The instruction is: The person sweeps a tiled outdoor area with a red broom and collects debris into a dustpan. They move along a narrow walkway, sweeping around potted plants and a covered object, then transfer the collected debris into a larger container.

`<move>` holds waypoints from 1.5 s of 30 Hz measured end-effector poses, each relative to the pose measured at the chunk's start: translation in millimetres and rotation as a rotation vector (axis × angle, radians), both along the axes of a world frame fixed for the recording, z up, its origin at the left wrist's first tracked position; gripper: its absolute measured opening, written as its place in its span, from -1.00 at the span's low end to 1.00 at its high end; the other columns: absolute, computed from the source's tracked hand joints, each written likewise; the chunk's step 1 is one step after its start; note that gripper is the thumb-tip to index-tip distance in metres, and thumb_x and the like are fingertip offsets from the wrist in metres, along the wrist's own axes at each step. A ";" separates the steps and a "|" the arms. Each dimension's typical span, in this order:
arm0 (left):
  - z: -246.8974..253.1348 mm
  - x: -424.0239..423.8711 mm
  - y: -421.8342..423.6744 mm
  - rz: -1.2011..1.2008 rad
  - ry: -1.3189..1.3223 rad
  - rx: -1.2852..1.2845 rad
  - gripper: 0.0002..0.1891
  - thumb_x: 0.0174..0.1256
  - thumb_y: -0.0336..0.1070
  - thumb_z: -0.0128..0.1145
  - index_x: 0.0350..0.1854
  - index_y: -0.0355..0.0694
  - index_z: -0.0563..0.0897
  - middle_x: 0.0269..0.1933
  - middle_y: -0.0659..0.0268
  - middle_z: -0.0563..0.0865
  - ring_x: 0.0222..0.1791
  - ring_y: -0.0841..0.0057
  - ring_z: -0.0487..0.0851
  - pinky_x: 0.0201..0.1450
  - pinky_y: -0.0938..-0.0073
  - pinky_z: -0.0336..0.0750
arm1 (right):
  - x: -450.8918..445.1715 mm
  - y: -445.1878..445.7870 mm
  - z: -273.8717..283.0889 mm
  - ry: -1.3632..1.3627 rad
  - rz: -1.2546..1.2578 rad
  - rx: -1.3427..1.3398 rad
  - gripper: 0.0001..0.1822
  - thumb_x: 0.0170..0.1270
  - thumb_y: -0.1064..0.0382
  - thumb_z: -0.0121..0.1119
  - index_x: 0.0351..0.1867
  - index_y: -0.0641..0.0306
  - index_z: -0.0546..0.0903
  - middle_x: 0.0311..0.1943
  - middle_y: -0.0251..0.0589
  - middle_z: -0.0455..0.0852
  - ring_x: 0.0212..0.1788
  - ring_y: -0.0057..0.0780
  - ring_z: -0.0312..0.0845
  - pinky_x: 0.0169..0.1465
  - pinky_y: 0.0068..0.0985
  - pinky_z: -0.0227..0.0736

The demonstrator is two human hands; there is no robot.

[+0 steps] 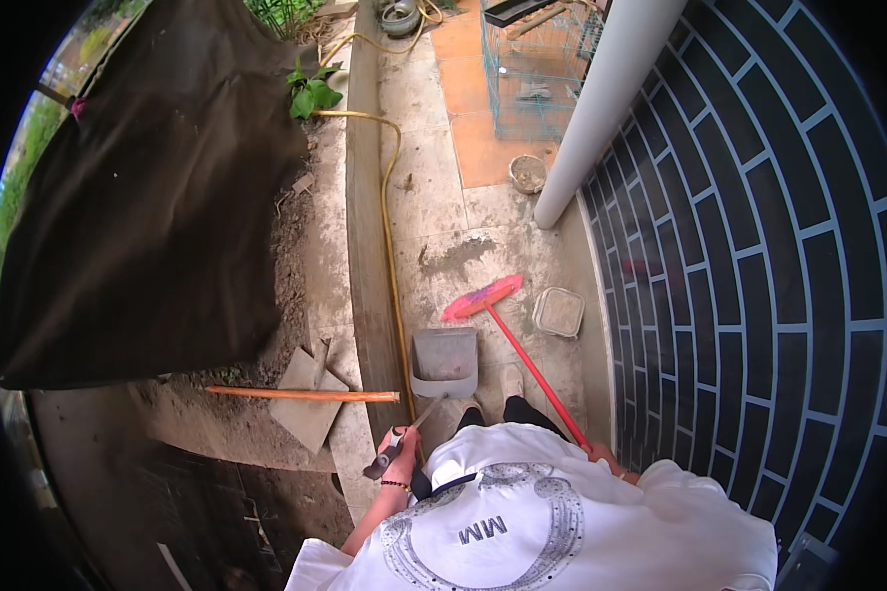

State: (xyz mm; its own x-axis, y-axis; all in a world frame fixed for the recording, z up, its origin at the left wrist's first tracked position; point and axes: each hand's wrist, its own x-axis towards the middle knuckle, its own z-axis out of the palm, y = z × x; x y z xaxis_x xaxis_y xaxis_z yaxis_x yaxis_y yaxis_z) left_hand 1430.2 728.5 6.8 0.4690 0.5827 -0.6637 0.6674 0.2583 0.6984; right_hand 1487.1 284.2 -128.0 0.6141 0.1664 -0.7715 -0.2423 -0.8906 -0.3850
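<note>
My left hand (401, 459) is closed around the upper end of the handle of a grey long-handled dustpan (445, 358), whose pan rests on the tiled floor before my feet. My right hand (605, 456) grips the red handle of a broom (536, 369) near its end. The broom's red and pink head (483, 298) lies on the floor just beyond the dustpan's far edge, a little to the right. The two tools are close, with a narrow gap between broom head and pan.
A yellow hose (389, 244) runs along a low concrete curb (367, 221) at the left. A wooden stick (303, 394) lies across a flat board (296, 417). On the right are a square lidded container (559, 312), a round bucket (528, 173), a white pipe (606, 111) and a wire cage (532, 89).
</note>
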 end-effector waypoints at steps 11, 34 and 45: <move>2.7 -2.6 17.1 -0.054 -0.021 0.054 -0.87 0.17 -0.31 0.16 -0.47 -0.21 0.54 -0.52 0.43 0.59 -0.50 0.73 0.49 -0.39 0.69 0.39 | 155.5 215.3 14.3 0.158 -0.302 0.126 -0.51 0.31 0.01 -0.16 -0.62 0.37 0.51 -0.89 -0.21 0.39 -0.86 -0.34 0.36 -0.72 -0.37 0.25; -58.0 -42.1 22.4 -0.297 -0.155 0.200 -0.90 0.00 -0.41 0.23 -0.47 -0.17 0.55 -0.42 0.31 0.62 -0.37 0.38 0.59 -0.24 0.53 0.46 | 89.7 272.3 15.7 0.098 -0.077 -0.082 -0.56 0.27 0.00 -0.09 -0.27 0.41 0.56 -0.45 0.16 0.62 -0.38 0.00 0.58 -0.30 -0.21 0.46; -39.6 -26.4 28.6 -0.315 -0.251 0.296 -0.88 -0.04 -0.48 0.20 -0.45 -0.20 0.54 -0.40 0.27 0.63 -0.36 0.37 0.59 -0.23 0.51 0.46 | 58.7 202.4 53.3 -0.073 0.065 -0.071 -0.57 0.25 0.02 -0.08 -0.30 0.43 0.57 -0.42 0.19 0.62 -0.28 0.10 0.55 -0.20 -0.17 0.42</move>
